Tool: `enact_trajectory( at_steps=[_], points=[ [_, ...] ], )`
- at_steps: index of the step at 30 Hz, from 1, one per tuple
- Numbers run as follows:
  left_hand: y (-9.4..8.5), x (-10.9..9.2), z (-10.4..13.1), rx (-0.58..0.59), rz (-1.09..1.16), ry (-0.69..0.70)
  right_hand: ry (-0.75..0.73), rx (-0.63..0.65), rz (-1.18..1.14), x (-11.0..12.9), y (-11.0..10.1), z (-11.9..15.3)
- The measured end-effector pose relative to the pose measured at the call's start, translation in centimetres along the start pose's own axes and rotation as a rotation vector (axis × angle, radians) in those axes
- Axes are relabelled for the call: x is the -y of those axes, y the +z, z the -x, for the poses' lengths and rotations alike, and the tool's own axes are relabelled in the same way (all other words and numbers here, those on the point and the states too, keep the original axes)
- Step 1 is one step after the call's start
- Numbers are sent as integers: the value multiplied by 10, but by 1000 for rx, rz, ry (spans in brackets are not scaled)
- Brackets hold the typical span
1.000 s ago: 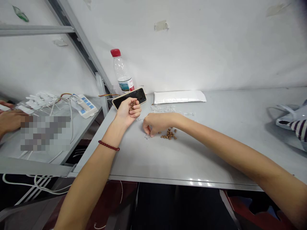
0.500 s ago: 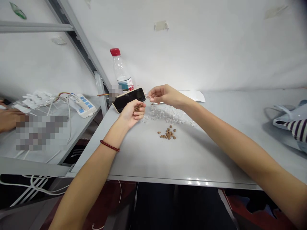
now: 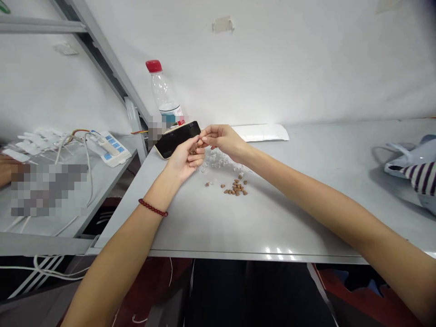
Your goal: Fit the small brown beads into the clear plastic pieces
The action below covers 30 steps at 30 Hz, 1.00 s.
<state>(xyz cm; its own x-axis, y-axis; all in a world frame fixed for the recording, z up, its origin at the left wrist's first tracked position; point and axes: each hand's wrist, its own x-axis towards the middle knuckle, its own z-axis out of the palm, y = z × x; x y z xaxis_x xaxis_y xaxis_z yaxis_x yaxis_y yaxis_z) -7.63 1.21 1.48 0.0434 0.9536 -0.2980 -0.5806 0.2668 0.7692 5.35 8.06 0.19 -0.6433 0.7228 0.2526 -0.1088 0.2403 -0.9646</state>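
Note:
Several small brown kibble-like pieces (image 3: 194,149) sit in my left hand (image 3: 184,161), its fingers curled around them. My right hand (image 3: 220,140) meets it at the thumb, fingertips pinched together; whatever they grip is hidden. Below both hands, a scatter of small clear plastic pieces (image 3: 220,159) lies on the table, partly covered by my right hand. Nearer to me is a loose pile of the same brown pieces (image 3: 236,187). One brown piece with something clear beside it (image 3: 208,184) lies apart, left of the pile.
A black-screened phone (image 3: 179,140) leans by a red-capped bottle (image 3: 165,93). Behind my right hand lies a long white object (image 3: 264,132). At right is a grey item with striped fabric (image 3: 420,175). A power strip (image 3: 112,147), cables and another person's hand (image 3: 13,171) are at left.
My right hand has moved left and come against my left hand's thumb. A brown piece with something clear now lies left of the pile. The view has shifted slightly.

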Motion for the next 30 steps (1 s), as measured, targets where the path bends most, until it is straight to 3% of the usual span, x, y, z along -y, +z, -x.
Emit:
enact_trajectory(
  at_steps=[3, 6, 9, 11, 12, 14, 18, 20, 23, 28, 30],
  points=[
    [0, 2, -3, -87, 5, -20, -48, -102, 211, 7, 0, -6],
    [-1, 0, -4, -172, 41, -21, -166, -164, 501, 43, -6, 3],
    [-3, -6, 0, -159, 75, -20, -277, -109, 685, 87, -15, 45],
    [-4, -9, 3, -115, 78, 14, -317, 42, 839, 100, -19, 88],
    [-5, -10, 4, -101, 68, 29, -316, 145, 903, 100, -19, 111],
    [-6, -9, 4, -75, 36, 28, -219, 231, 922, 85, -18, 153],
    [-6, -3, 2, -68, -35, 1, -76, 224, 897, 35, -9, 202],
    [-6, -2, 1, -68, -64, -4, -91, 180, 927, 19, -3, 207],
    [-7, -2, 1, -63, -95, 13, -96, 156, 954, 16, 1, 202],
    [-5, -3, 3, -68, -145, 26, -57, 265, 980, 38, -10, 181],
    [-3, -2, 4, -61, -152, 20, -100, 220, 960, 51, -15, 160]
  ],
)
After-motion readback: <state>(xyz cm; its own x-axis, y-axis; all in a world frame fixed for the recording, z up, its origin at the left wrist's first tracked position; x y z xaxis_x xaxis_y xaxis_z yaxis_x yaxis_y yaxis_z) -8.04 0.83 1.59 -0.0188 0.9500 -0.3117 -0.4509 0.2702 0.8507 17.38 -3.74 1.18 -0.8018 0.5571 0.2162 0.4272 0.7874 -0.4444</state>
